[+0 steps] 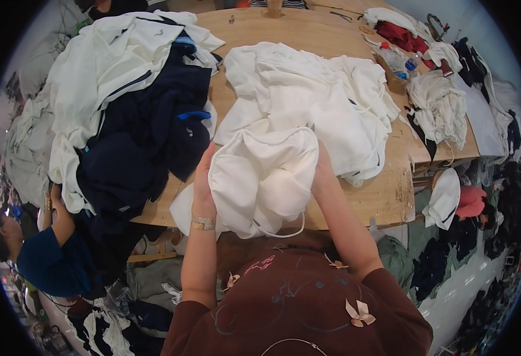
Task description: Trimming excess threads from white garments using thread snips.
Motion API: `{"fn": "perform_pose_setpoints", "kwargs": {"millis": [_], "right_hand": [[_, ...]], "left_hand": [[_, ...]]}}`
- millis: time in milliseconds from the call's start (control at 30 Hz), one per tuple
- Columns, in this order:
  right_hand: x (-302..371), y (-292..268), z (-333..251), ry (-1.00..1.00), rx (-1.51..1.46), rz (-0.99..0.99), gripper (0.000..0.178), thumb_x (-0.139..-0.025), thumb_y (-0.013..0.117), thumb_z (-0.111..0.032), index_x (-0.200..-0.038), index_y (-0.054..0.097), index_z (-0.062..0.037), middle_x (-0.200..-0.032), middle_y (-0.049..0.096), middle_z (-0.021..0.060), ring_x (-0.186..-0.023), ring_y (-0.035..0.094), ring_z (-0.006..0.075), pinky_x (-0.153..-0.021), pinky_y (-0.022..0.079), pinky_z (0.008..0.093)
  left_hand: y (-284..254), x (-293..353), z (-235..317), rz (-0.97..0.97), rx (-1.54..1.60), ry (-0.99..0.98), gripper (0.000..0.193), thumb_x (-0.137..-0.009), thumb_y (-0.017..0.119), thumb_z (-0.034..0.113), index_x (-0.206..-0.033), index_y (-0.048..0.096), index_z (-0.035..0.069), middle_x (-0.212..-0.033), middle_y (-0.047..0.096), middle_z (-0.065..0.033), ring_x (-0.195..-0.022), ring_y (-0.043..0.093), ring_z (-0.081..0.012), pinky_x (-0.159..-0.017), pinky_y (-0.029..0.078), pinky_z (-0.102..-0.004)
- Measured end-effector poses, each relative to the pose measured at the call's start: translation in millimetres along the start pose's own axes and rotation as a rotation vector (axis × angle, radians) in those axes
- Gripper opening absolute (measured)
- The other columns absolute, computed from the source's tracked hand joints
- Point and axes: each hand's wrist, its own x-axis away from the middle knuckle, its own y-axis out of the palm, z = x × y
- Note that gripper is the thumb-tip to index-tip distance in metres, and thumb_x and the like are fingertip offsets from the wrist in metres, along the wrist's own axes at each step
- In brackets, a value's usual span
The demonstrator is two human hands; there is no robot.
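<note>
Between my two hands a white garment [237, 172] is held up, its gathered, elastic-looking waist opening spread toward me. A thin white cord loops down from its lower edge. My left hand [204, 181] is closed on the left side of the opening; most of its fingers are hidden behind the cloth. On the opposite side my right hand [323, 163] grips the edge, fingers also partly hidden. A small dark pointed tip [313, 126] shows by the right edge of the opening; what it belongs to is hidden. Just beyond lies a heap of white garments [302, 83] on the wooden table [391, 196].
Dark navy garments [148, 118] and white ones with navy trim [112, 53] are piled at the left. A person in a blue top [59, 261] is beside that pile. At the right are a clear plastic bottle [413, 61] and bunched white cloth [438, 107]. Scissors [341, 16] lie far back.
</note>
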Motion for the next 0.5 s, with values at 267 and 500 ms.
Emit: {"fn": "perform_pose_setpoints", "kwargs": {"millis": [267,500], "right_hand": [[-5.4,2.5,0.7,-0.024,-0.052,0.131,0.030,-0.091,0.036,-0.019,-0.100,0.059,-0.0015,-0.100,0.063,0.0151,-0.090,0.061,0.0295,-0.085,0.049,0.0421],[-9.7,21.4,-4.3,-0.156,0.105,0.202,0.029,-0.095,0.039,-0.025,-0.095,0.058,-0.0025,-0.094,0.064,0.0118,-0.086,0.062,0.0263,-0.081,0.051,0.0405]], "left_hand": [[-12.6,-1.8,-14.7,0.486,-1.030,0.435,0.048,-0.095,0.040,0.038,-0.118,0.051,-0.002,-0.106,0.062,-0.0132,-0.094,0.060,-0.0176,-0.083,0.047,-0.0285],[-2.7,-3.5,-20.2,0.519,-1.007,0.274,0.054,-0.095,0.037,0.043,-0.122,0.047,-0.003,-0.114,0.057,-0.0152,-0.100,0.057,-0.0181,-0.086,0.045,-0.0314]]}}
